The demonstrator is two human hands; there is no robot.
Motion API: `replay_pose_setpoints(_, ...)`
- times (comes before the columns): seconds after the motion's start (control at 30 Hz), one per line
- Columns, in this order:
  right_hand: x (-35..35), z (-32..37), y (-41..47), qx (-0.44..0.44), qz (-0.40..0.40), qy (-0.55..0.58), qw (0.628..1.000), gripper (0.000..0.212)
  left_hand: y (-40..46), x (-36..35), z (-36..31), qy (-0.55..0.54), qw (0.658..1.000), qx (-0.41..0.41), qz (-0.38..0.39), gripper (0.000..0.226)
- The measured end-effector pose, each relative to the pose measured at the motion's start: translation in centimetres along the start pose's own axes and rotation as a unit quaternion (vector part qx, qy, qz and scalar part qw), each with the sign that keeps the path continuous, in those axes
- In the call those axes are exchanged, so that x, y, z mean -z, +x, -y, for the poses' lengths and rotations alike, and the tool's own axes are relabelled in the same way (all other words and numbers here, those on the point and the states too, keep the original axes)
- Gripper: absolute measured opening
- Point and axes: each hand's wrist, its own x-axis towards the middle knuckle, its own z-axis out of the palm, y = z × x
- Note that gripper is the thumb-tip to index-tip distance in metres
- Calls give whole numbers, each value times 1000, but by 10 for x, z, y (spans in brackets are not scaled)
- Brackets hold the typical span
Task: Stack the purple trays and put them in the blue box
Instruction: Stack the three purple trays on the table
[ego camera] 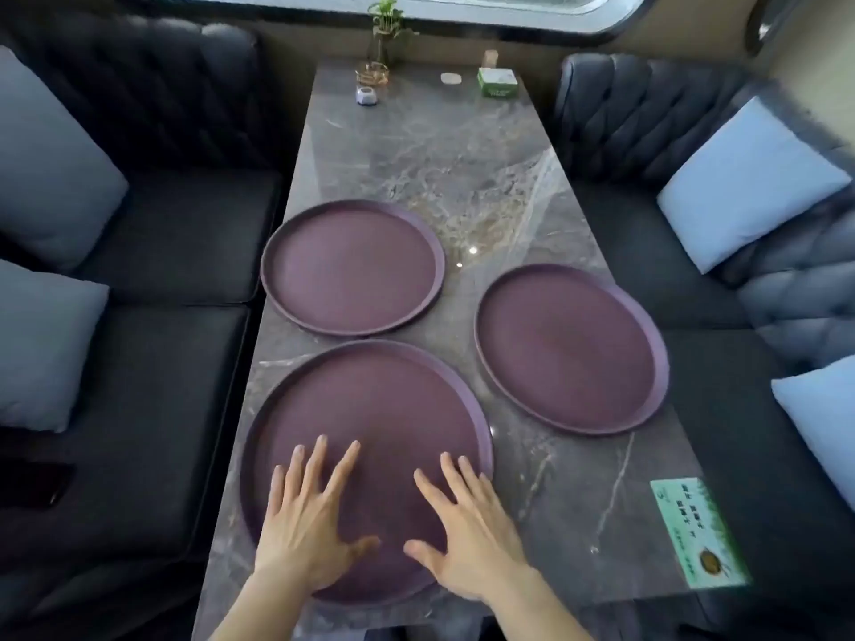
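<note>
Three round purple trays lie flat on a grey marble table (pixel 462 168). The nearest tray (pixel 370 409) is in front of me, a second tray (pixel 351 268) lies beyond it on the left, and a third tray (pixel 571 347) lies to the right. My left hand (pixel 305 520) and my right hand (pixel 467 529) hover flat over the near part of the nearest tray, fingers spread, holding nothing. Whether the palms touch the tray I cannot tell. No blue box is in view.
At the table's far end stand a small plant in a vase (pixel 384 34), a small white pot (pixel 366 95) and a green tissue box (pixel 497 81). A green card (pixel 698 532) lies at the near right corner. Dark sofas with grey cushions (pixel 749 182) flank both sides.
</note>
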Motion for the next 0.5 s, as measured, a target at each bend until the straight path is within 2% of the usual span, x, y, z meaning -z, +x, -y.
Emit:
replay_pose_setpoints(0.03,-2,-3,-2,6,1,-4,1000,88,1,-2,-1,0,999,-2,32,119)
replay_pose_setpoints(0.1,-6,-11,-4,12,-14,-25,1000,87,3,-9,-5,23,999,-1,44,122)
replay_pose_setpoints(0.5,-8,-62,-30,-21,-70,-11,997,79,3,-20,-65,56,998,-18,32,121)
